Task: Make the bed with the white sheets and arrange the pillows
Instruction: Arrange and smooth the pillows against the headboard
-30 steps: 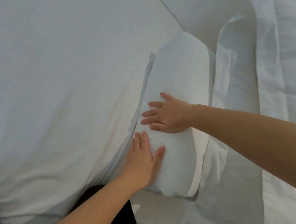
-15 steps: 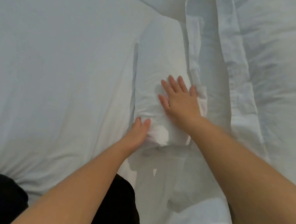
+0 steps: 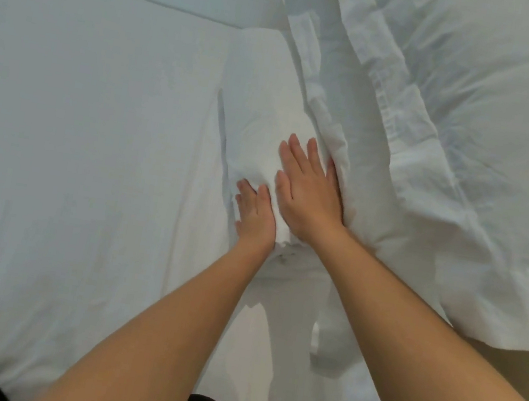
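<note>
Pillow [image 3: 485,107] beside rolled sheet [image 3: 258,119] — loose edge [image 3: 333,142] against right hand [image 3: 309,193]

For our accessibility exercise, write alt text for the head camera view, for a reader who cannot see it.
A person's left hand and right hand press flat, side by side, on a white roll of bedding lying on the bed's white sheet. A rumpled white pillow lies to the right.
</note>
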